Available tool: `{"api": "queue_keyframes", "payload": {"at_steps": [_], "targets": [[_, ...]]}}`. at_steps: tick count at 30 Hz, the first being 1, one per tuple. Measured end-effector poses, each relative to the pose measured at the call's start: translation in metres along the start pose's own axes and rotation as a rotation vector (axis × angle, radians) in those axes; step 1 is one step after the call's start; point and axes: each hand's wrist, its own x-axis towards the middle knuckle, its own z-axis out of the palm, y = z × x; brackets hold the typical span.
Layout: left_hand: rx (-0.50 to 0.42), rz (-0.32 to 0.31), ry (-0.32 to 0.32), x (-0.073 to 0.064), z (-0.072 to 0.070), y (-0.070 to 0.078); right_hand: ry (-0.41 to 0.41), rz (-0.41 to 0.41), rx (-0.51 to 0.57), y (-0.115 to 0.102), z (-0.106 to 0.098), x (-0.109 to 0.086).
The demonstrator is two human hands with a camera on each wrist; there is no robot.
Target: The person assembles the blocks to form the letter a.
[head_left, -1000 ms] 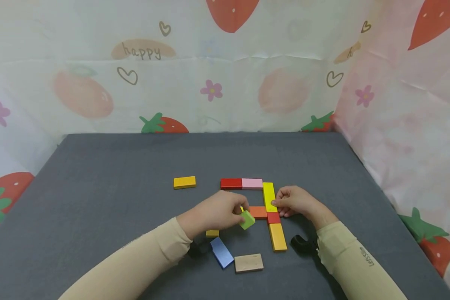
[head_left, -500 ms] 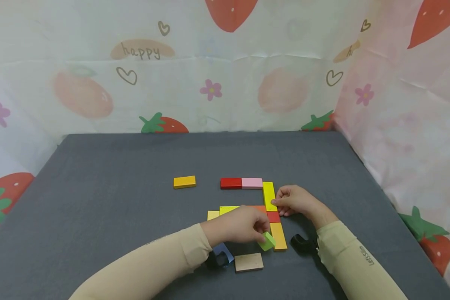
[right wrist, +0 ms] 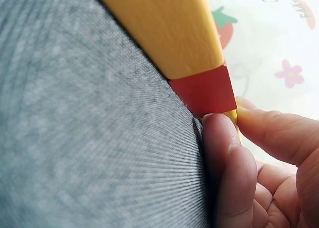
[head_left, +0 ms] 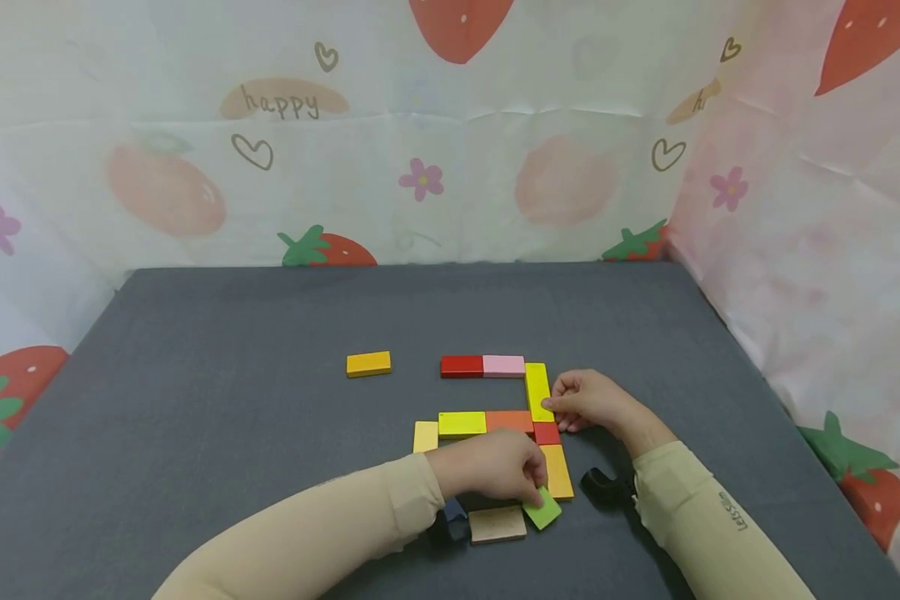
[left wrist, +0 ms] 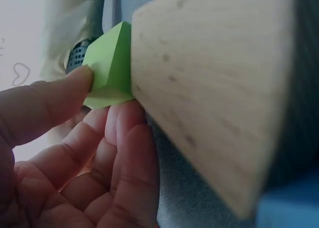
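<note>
My left hand (head_left: 498, 462) pinches a green block (head_left: 543, 509) between thumb and fingers, right at the end of a plain wooden block (head_left: 497, 525). In the left wrist view the green block (left wrist: 110, 63) meets the wooden one's near end. At the right, my right hand (head_left: 592, 402) holds the outer side of an upright yellow block (head_left: 537, 387), thumb over its top. A small red block (right wrist: 207, 91) and a golden-yellow block (right wrist: 172, 29) line up beyond those fingers in the right wrist view. A blue block (head_left: 454, 508) is mostly hidden behind the left wrist.
Red (head_left: 461, 367) and pink (head_left: 503, 367) blocks form the row at the back. Yellow (head_left: 462, 424) and orange (head_left: 506, 421) blocks make the middle row, with a pale-yellow block (head_left: 425, 435) at its left. A separate orange-yellow block (head_left: 369, 364) lies on the dark grey table (head_left: 232, 400).
My left hand has carried the green block right and toward me, from beside the orange block down to the wooden block's end. My right hand has stayed at the yellow block.
</note>
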Motion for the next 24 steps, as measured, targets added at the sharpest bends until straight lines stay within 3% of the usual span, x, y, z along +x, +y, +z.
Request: {"api": "queue_keyframes", "payload": {"at_steps": [10, 24], "targets": [[-0.01, -0.026, -0.012, 0.0034, 0.0039, 0.0005, 0.001, 0.003, -0.004, -0.0012, 0.0004, -0.0005], [0.071, -0.061, -0.001, 0.0035, 0.0061, 0.0053, 0.002, 0.019, -0.006, 0.0, 0.0005, 0.0017]]}}
